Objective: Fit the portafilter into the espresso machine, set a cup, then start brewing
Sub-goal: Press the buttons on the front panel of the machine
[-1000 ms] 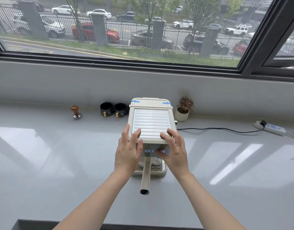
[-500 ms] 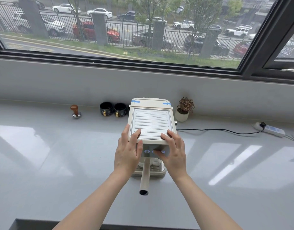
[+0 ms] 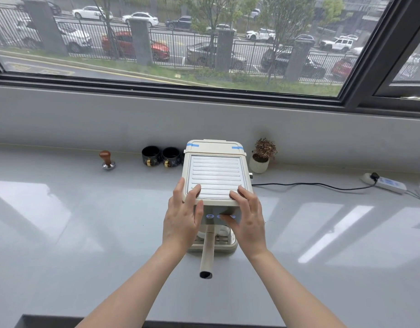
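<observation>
Cream boxy espresso machine (image 3: 215,176), cream portafilter handle (image 3: 207,254) projecting forward. Left hand (image 3: 181,218): fingers extended flat on its top. Right hand (image 3: 248,221): likewise, thumb on the lit front buttons (image 3: 210,216).

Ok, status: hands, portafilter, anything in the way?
Left hand rests on espresso machine top. Right hand thumb on lit button panel. Portafilter seated, handle pointing toward camera. White shape beneath may be cup; nothing blocking.

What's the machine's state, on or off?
On: the machine shows blue lit icons on its front panel.
</observation>
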Motion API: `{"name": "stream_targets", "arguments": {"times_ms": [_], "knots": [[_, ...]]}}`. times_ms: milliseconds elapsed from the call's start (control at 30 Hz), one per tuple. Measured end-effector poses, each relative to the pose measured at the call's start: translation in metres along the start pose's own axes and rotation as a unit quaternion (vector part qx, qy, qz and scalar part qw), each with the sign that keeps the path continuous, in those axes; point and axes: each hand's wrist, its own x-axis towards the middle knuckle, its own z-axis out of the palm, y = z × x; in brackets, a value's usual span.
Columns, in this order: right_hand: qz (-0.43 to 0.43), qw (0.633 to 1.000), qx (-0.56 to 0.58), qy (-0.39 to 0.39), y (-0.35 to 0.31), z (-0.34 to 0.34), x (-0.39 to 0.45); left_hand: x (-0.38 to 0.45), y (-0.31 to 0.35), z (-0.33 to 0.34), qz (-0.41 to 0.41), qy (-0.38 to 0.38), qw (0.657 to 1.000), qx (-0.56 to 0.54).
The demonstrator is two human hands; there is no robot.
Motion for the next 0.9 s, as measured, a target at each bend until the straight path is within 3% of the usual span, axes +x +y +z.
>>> {"name": "stream_targets", "arguments": {"times_ms": [900], "knots": [[0.015,1.0,-0.003,-0.018,-0.0009,-0.0032,-0.0013,-0.0008,0.001,-0.0053,0.005,-0.017,1.0,0.012]]}}
